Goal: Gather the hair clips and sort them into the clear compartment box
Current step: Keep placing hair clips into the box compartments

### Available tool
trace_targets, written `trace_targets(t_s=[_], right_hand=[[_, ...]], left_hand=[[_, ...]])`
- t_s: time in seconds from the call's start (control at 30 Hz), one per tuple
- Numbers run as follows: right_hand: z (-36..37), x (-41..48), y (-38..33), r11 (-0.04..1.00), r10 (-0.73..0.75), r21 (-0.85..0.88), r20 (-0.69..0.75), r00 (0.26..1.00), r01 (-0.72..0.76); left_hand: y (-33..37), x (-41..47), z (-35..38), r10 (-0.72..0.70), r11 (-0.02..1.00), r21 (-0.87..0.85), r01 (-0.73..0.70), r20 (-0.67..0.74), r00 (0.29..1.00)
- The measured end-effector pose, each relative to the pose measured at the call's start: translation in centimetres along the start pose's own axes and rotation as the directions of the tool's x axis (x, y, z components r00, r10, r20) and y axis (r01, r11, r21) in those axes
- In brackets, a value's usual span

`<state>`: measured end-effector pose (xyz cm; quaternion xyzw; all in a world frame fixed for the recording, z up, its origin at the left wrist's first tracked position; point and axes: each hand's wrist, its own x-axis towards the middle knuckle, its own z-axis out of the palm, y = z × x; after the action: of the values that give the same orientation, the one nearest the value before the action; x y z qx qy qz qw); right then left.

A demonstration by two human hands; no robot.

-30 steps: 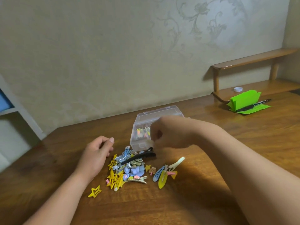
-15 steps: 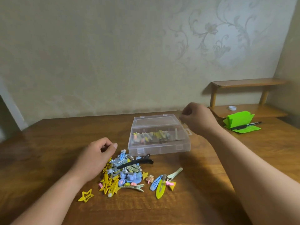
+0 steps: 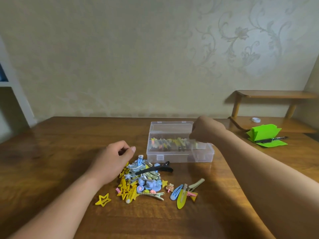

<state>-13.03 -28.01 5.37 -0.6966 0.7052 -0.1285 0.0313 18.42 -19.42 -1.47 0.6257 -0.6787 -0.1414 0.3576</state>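
Note:
The clear compartment box (image 3: 172,156) stands on the wooden table (image 3: 51,152), with several small clips visible through its walls. In front of it lies a pile of hair clips (image 3: 143,182), mostly yellow and blue, with a long black clip (image 3: 155,169) on top. A yellow star clip (image 3: 103,200) lies apart on the left, and blue and yellow snap clips (image 3: 179,195) lie to the right. My left hand (image 3: 110,163) rests loosely curled at the pile's left edge, holding nothing. My right hand (image 3: 205,130) hovers over the box's right end, fingers curled down; what they pinch is hidden.
Folded green paper (image 3: 262,135) with a black pen (image 3: 272,139) lies at the far right. A low wooden shelf (image 3: 272,94) stands behind it, with a small white cap (image 3: 255,120) below. The wall runs along the table's far edge.
My right hand left the pile near the black clip, swung to the box's right rear corner, then dropped over its right end. The left hand stayed by the pile. The camera view lifted.

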Motion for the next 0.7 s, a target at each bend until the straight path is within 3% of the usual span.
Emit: trace_targets(t_s=[0.2, 0.47, 0.6, 0.7], right_hand=[[-1.8, -2.6, 0.5, 0.992, -0.051, 0.104, -0.169, 0.984, 0.070], [-3.4, -7.8, 1.6, 0.901, -0.220, 0.329, -0.219, 0.950, 0.284], [-2.2, -9.5, 2.8, 0.839, -0.328, 0.406, -0.155, 0.932, 0.363], [-2.6, -10.0, 3.0, 0.842, -0.439, 0.357, 0.017, 0.898, 0.405]], left_hand=[[0.2, -0.1, -0.1, 0.003, 1.000, 0.023, -0.003, 0.004, 1.000], [0.2, -0.4, -0.2, -0.013, 0.998, 0.063, 0.013, -0.003, 1.000], [0.1, -0.2, 0.0, -0.018, 0.996, 0.092, 0.020, -0.016, 1.000], [0.4, -0.2, -0.1, -0.019, 0.995, 0.101, 0.019, -0.005, 1.000]])
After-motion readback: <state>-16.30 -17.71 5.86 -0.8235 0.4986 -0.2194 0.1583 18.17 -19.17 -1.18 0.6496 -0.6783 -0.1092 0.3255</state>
